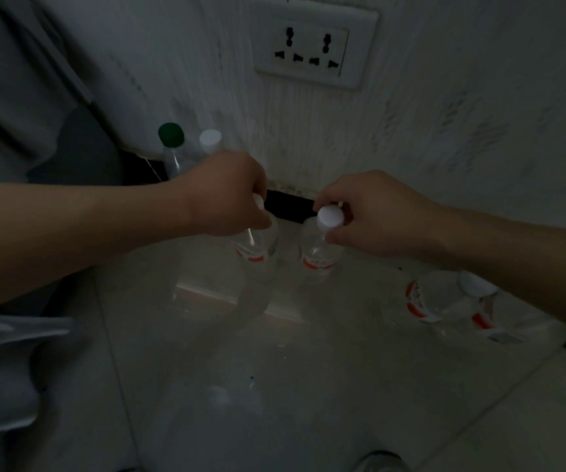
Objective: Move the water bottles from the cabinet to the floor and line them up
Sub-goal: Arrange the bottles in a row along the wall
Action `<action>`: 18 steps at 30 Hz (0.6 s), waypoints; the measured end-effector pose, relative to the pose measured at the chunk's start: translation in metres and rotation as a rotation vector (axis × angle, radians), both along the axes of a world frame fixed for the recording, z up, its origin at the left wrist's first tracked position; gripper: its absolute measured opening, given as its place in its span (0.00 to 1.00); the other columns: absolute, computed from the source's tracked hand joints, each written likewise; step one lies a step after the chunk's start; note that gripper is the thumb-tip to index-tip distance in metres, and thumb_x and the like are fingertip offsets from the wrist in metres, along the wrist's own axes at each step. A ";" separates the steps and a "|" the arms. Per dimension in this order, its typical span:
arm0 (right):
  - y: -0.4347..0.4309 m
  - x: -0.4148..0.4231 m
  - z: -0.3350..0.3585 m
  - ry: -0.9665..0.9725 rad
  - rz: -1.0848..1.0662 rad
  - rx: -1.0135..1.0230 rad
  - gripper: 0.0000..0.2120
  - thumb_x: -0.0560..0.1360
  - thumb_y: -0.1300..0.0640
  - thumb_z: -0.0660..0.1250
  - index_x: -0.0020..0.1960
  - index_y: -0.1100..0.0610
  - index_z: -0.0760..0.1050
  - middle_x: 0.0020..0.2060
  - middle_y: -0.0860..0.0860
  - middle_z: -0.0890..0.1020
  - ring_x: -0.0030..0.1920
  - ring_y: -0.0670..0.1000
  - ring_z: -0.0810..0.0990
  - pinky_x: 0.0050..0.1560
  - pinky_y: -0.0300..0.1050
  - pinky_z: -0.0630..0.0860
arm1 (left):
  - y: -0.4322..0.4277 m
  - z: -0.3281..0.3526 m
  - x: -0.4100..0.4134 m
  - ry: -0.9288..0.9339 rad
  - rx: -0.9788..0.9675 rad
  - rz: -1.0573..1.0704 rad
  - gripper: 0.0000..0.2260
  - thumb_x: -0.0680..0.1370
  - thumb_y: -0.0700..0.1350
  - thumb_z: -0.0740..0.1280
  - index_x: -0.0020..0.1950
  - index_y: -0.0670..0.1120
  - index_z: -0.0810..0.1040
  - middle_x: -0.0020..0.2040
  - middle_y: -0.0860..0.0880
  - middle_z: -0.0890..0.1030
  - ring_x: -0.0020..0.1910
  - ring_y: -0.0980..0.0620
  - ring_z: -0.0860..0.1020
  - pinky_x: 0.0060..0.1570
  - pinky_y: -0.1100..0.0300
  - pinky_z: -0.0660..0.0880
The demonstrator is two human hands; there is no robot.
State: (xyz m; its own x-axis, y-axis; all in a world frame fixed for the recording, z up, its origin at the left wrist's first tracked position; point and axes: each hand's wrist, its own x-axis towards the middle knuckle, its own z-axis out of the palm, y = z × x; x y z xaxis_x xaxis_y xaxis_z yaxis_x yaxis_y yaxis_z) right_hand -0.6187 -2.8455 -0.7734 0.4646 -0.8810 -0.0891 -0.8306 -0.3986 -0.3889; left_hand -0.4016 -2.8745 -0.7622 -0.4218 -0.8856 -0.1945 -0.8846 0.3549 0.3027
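1. Pale tiled floor [309, 386] lies nearest, under both arms.
2. The left grip [230, 195] curls round the top of a clear plastic water bottle with a red label [257, 245]. The right grip [377, 216] pinches the white cap of a second clear bottle [319, 257].
3. Both bottles point straight up, just below the grips, side by side but apart.
4. Count: two held, a green-capped bottle [171, 144] and a white-capped bottle [210, 141] behind, and at least one blurred bottle [445, 301] on the right.
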 end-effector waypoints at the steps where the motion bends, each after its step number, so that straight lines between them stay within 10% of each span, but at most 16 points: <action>1: -0.001 0.000 0.000 -0.001 -0.005 0.001 0.14 0.68 0.55 0.73 0.53 0.54 0.81 0.47 0.50 0.83 0.46 0.49 0.80 0.48 0.48 0.75 | -0.001 0.001 0.001 0.005 0.002 -0.008 0.08 0.70 0.48 0.75 0.42 0.47 0.79 0.33 0.57 0.73 0.33 0.60 0.71 0.29 0.67 0.63; 18: -0.011 0.011 -0.003 -0.004 0.001 -0.037 0.14 0.69 0.54 0.72 0.53 0.55 0.81 0.48 0.51 0.83 0.45 0.49 0.79 0.44 0.44 0.72 | 0.001 -0.003 0.008 0.031 0.070 -0.125 0.14 0.69 0.36 0.69 0.50 0.51 0.82 0.52 0.51 0.80 0.48 0.55 0.76 0.47 0.63 0.71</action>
State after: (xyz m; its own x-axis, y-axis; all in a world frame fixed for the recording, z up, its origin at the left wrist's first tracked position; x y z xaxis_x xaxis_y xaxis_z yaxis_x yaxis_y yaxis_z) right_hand -0.6072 -2.8569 -0.7759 0.4660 -0.8831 -0.0547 -0.8287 -0.4140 -0.3767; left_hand -0.3940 -2.8734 -0.7649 -0.5348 -0.8103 -0.2394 -0.8246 0.4387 0.3572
